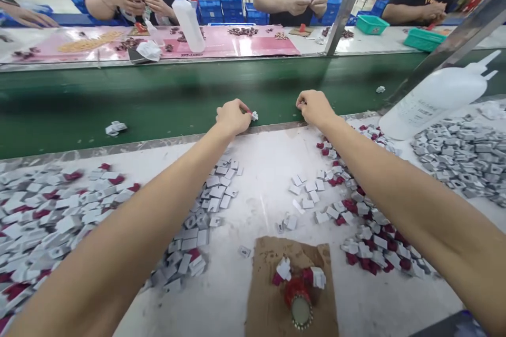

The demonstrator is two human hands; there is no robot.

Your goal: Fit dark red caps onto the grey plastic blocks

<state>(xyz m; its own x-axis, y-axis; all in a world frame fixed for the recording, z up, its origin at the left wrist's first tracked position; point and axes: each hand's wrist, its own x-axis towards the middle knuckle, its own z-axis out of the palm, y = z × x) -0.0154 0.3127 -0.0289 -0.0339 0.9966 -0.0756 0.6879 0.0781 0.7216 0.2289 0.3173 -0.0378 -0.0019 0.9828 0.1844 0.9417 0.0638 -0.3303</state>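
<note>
My left hand (233, 117) reaches to the near edge of a green conveyor belt (174, 110). Its thumb and fingers pinch together at a small white plastic piece (255, 115). To the right, my right hand (315, 107) hangs over the same edge with its fingers curled closed; what they hold is mostly hidden. Below my arms, a brown cardboard piece (269, 295) lies on the white table. On it are a red holder with a round metal-edged cap (301, 309) and two small white-and-dark-red pieces (317, 277).
Heaps of grey and dark-red plastic pieces (59, 210) cover the table on both sides. A white squeeze bottle (430, 102) leans at the right. More white pieces (115, 127) lie on the belt. Across it, several people work beside another bottle (190, 23) and green baskets (371, 25).
</note>
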